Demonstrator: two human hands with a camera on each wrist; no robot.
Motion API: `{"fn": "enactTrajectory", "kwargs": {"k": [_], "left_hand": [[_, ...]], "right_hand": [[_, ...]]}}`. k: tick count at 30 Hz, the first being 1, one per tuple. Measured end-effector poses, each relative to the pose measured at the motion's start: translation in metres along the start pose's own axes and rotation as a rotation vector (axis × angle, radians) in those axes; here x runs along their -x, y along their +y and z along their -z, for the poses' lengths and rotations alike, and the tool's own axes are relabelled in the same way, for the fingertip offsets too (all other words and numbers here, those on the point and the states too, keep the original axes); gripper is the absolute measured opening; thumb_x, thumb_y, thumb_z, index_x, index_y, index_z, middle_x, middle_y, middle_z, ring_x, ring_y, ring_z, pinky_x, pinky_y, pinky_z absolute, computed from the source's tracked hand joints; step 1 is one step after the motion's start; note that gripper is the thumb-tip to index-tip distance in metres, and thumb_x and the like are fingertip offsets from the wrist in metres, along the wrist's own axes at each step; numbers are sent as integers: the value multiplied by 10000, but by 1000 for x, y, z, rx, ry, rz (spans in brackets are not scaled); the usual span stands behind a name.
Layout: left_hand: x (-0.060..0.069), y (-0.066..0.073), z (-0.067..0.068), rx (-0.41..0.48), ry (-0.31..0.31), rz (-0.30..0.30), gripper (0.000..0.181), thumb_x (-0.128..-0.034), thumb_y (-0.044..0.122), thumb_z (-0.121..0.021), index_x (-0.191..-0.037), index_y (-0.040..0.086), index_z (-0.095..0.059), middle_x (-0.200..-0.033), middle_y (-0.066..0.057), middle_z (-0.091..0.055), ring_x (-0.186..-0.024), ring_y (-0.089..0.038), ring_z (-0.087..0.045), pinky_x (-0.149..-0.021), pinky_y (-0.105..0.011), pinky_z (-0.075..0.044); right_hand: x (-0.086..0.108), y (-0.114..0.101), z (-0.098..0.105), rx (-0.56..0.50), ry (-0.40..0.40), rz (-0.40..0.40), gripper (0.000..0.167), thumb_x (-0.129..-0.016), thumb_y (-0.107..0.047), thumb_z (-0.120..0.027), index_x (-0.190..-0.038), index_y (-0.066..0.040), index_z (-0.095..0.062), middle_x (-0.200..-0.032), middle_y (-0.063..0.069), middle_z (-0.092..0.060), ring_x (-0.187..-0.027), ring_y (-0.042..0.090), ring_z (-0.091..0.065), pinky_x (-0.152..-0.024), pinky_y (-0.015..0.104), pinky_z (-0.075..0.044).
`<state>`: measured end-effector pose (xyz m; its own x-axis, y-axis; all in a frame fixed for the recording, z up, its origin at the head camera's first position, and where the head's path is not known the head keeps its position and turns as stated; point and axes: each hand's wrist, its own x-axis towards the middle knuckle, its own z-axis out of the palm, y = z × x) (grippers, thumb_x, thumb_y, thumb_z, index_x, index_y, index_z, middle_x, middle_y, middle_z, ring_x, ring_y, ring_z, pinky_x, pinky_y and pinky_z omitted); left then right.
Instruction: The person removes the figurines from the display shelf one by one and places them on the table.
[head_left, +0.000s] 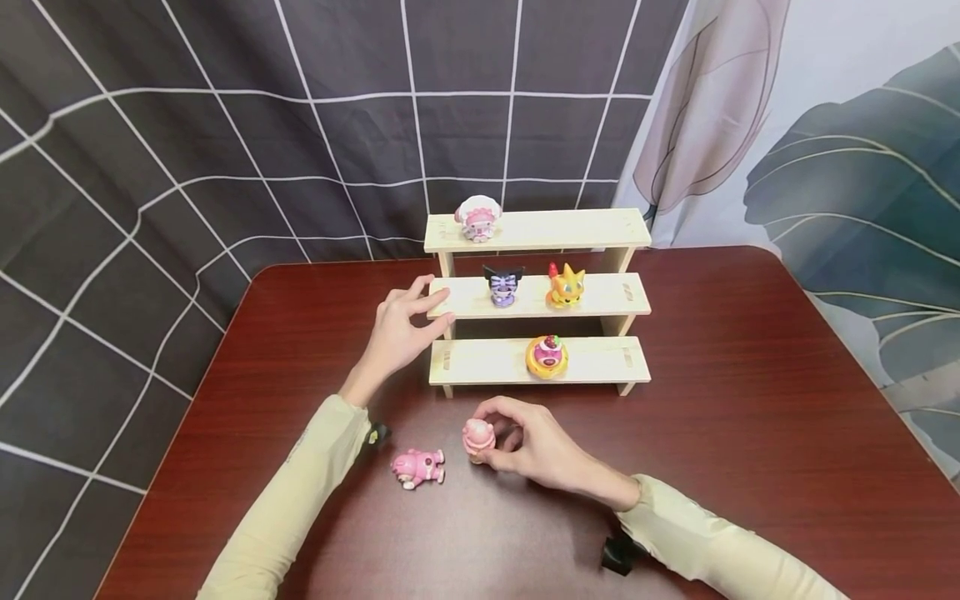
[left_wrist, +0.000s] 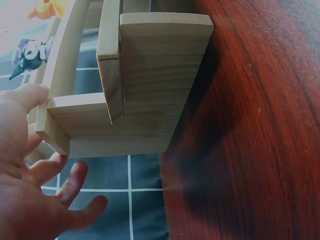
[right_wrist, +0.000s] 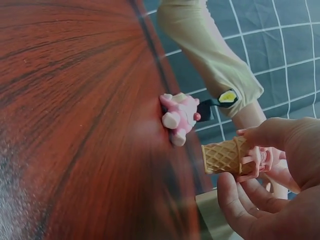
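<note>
My right hand (head_left: 543,446) pinches a pink ice-cream-cone figurine (head_left: 478,437) above the table, between thumb and fingers. Its waffle cone (right_wrist: 222,156) shows in the right wrist view. At the left end of the middle tier, my left hand (head_left: 397,329) grips the board of the three-tier wooden shelf (head_left: 600,367). Left of the right hand, a pink bear figurine (head_left: 418,468) lies on its side on the table. A purple-and-black figurine (head_left: 503,286) and a yellow-orange figurine (head_left: 566,287) stand on the middle tier.
A white-and-pink figurine (head_left: 478,220) stands on the top tier, toward its left. On the bottom tier sits a figurine in a yellow ring (head_left: 547,358). The reddish-brown table (head_left: 750,400) backs onto a dark gridded curtain (head_left: 360,133).
</note>
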<state>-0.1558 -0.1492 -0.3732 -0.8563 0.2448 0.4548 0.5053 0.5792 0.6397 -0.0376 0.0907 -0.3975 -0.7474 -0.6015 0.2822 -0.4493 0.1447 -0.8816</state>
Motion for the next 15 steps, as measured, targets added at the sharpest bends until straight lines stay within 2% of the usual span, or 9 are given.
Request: {"fn": "enactTrajectory", "kwargs": {"k": [3, 15], "left_hand": [[0, 0, 0, 0, 1, -1, 398, -854, 180, -796, -1222, 48, -721, -1386, -185, -573, -1093, -466, -535, -892, -570, -388], [0, 0, 0, 3, 4, 7, 392, -857, 182, -794, -1220, 52, -723, -1390, -157, -578, -1097, -463, -534, -894, -568, -385]], "right_hand": [[0, 3, -3, -15, -2, 16, 394, -775, 66, -801, -1117, -32, -633, -952, 41, -691, -819, 153, -677, -609, 296, -559], [-1, 8, -13, -30, -31, -10, 383, -768, 75, -792, -1099, -41, -638, -951, 52, -695, -832, 140, -679, -627, 290, -563]]}}
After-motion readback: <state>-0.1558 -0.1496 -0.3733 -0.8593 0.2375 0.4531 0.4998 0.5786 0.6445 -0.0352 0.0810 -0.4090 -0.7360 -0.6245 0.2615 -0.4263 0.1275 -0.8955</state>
